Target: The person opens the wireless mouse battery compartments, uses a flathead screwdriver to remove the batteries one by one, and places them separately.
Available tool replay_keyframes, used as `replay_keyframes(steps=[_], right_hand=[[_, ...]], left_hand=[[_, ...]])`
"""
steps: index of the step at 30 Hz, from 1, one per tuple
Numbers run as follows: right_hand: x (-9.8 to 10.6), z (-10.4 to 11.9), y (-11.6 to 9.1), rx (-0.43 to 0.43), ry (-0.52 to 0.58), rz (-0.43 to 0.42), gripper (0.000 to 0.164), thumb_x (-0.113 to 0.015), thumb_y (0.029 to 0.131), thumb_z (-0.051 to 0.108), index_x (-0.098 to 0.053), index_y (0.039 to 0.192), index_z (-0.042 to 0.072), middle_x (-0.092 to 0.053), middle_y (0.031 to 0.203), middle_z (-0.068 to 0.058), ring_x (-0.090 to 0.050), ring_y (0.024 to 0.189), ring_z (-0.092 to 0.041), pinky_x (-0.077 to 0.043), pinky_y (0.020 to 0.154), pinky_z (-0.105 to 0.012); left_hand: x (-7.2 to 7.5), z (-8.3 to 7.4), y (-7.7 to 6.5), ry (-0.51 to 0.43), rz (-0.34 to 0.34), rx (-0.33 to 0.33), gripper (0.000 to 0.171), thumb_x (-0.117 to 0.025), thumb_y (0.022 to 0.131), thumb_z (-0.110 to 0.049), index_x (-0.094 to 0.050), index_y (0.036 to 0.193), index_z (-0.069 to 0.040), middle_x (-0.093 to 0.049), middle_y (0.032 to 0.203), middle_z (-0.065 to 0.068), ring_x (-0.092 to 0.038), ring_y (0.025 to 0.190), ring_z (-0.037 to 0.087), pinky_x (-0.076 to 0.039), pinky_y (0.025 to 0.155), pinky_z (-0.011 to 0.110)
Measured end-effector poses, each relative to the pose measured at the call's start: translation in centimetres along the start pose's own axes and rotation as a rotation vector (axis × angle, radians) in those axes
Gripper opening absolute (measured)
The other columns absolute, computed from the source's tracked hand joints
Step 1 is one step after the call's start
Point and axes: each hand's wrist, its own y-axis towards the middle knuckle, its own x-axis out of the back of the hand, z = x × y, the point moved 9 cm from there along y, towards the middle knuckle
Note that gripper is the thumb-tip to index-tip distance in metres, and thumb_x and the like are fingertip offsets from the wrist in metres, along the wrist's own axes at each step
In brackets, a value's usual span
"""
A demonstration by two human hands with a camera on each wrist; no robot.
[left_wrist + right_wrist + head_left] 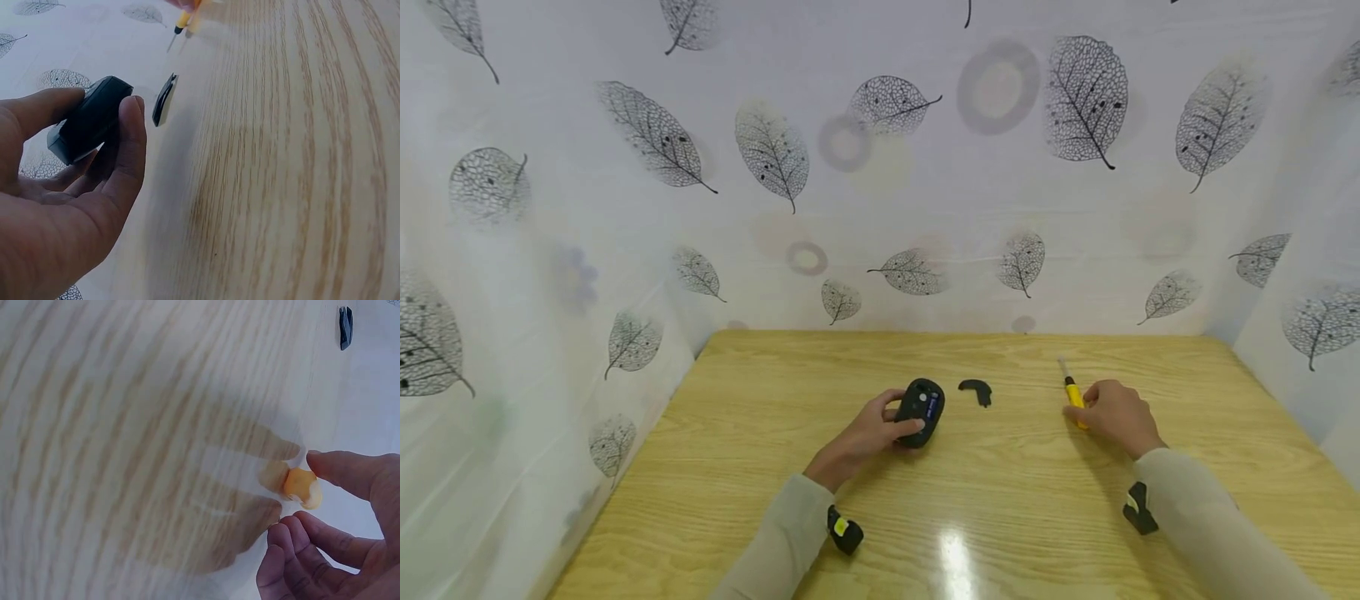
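Observation:
My left hand grips a black computer mouse above the table, its underside turned toward the head camera. A blue strip with pale lettering and a round light spot show on that underside. In the left wrist view the thumb and fingers hold the mouse by its sides. A screwdriver with a yellow handle lies on the table, its shaft pointing away. Around its handle my right hand has thumb and fingers on opposite sides, with a small gap showing beside the fingertips in the right wrist view.
A small curved black plastic piece lies on the wooden table between the mouse and the screwdriver. Pale curtains with leaf prints hang behind the table and at both sides. Each wrist wears a small black device.

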Motion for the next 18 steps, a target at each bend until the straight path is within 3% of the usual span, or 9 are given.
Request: replay_keyframes(steps=[10,18], right_hand=[[-0.07,0.11,-0.23,0.001,-0.004,-0.003,0.045,-0.076,0.089,0.026,-0.066,0.103,-0.015,-0.067,0.100,-0.029,-0.065,0.083,-0.039,-0.054,0.073,-0.056],[-0.12,0.01,-0.52,-0.004,0.023,-0.007,0.033,-0.074,0.089,0.023,-0.069,0.094,-0.009,-0.067,0.084,-0.015,-0.057,0.069,-0.025,-0.049,0.059,-0.040]], left_hand=[[0.04,-0.09,-0.07,0.014,-0.023,0.007,0.064,-0.071,0.097,-0.017,-0.039,0.151,-0.006,-0.065,0.122,0.020,-0.068,0.104,0.026,-0.059,0.088,0.039],[-0.08,-0.20,-0.21,-0.008,-0.001,-0.007,0.062,-0.070,0.098,-0.017,-0.042,0.152,-0.009,-0.059,0.131,0.021,-0.068,0.103,0.027,-0.059,0.090,0.041]])
